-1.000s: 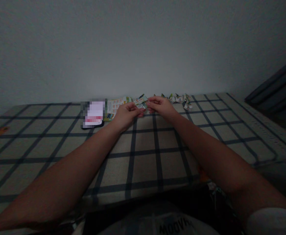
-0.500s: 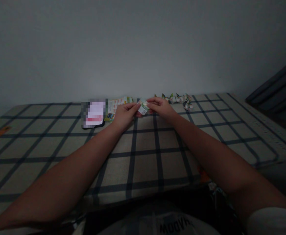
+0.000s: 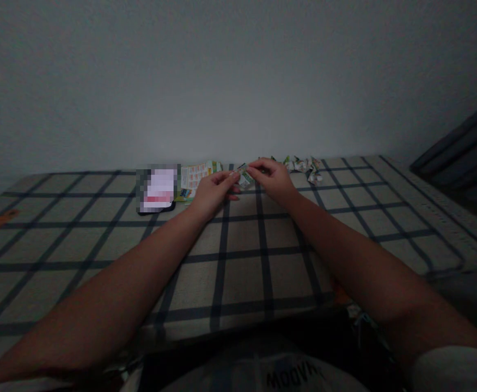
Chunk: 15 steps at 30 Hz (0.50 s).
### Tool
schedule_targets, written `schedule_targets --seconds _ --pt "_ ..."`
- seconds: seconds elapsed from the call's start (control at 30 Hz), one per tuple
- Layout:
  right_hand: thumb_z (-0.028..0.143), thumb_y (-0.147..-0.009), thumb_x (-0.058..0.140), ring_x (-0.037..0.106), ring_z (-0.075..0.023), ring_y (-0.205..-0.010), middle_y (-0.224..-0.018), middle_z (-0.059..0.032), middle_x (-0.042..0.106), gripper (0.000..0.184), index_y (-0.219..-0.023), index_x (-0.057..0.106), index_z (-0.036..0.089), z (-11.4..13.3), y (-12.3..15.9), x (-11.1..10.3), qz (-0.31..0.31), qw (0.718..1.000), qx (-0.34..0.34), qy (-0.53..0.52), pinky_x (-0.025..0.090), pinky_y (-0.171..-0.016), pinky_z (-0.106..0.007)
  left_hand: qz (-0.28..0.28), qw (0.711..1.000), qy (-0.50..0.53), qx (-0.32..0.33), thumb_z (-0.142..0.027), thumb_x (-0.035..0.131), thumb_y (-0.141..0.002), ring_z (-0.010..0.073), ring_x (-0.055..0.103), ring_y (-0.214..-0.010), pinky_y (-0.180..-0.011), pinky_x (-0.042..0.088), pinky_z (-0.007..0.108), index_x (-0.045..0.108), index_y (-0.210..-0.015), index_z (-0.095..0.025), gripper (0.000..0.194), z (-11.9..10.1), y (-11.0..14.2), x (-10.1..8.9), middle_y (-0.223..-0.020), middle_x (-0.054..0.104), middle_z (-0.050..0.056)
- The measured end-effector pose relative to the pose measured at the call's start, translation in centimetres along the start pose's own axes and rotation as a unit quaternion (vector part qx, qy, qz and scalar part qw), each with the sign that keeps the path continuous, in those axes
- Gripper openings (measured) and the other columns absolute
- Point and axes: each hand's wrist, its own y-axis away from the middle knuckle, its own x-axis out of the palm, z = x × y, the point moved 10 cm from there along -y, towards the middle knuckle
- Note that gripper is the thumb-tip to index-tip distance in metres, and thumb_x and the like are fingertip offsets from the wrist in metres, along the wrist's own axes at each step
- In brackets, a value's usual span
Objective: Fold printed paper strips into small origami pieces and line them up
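Between my two hands, above the far part of the table, is a small green-and-white printed wrapper. My left hand pinches its left side between thumb and fingers, the lower fingers reaching out beneath it. On the other side, my right hand pinches the wrapper's upper right edge. Whether anything lies inside the wrapper cannot be made out. Just beyond my right hand lie several crumpled, twisted green-and-white wrappers in a loose row, partly hidden by that hand.
A printed green-and-white packet lies flat left of my left hand. Farther left is a phone-like device with a blurred bright screen. A checked cloth covers the table, which meets a grey wall at the back.
The wrapper has turned and now shows a narrower, more folded face. My right hand has shifted slightly along its top edge, and my left lower fingers have spread a little.
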Motion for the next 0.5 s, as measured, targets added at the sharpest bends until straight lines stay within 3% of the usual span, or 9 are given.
schedule_targets --seconds 0.1,0.23,0.37,0.5 --pt "0.04 -0.089 0.066 0.058 -0.0174 -0.086 -0.088 -0.0054 0.064 0.022 -0.091 0.075 0.021 2.3 0.2 -0.8 -0.025 0.992 -0.103 0.064 0.048 -0.073 -0.031 -0.005 0.996 0.05 -0.074 -0.058 0.075 -0.077 0.0094 0.061 -0.054 -0.048 0.051 0.019 0.071 -0.085 -0.013 0.047 1.0 -0.2 -0.1 -0.078 0.072 0.007" --pt "0.038 -0.09 0.066 0.058 -0.0188 -0.093 -0.098 -0.0063 0.062 0.019 -0.095 0.077 0.024 3.8 0.9 0.8 0.045 0.975 -0.192 0.107 0.048 -0.083 -0.036 0.017 0.982 0.117 -0.144 -0.061 0.062 -0.087 0.0136 0.065 -0.055 -0.052 0.054 0.023 0.065 -0.079 -0.013 0.048 1.8 0.1 0.7 -0.069 0.07 0.008" --pt "0.04 -0.087 0.071 0.055 -0.0216 -0.104 -0.108 -0.0069 0.059 0.018 -0.094 0.077 0.025 3.4 1.5 2.9 0.123 0.958 -0.216 0.143 0.045 -0.094 -0.041 0.009 0.987 0.116 -0.107 -0.037 0.076 -0.08 0.0131 0.066 -0.061 -0.055 0.057 0.023 0.066 -0.082 -0.013 0.026 1.4 0.1 0.6 -0.07 0.068 0.004" --pt "0.042 -0.085 0.073 0.053 -0.0234 -0.111 -0.114 -0.0081 0.057 0.023 -0.097 0.074 0.023 3.1 1.5 3.1 0.131 0.954 -0.218 0.158 0.042 -0.099 -0.043 0.027 0.992 0.108 -0.061 -0.033 0.08 -0.074 0.0107 0.061 -0.062 -0.056 0.058 0.023 0.07 -0.089 -0.015 0.026 1.1 -0.2 0.6 -0.074 0.066 0.001"
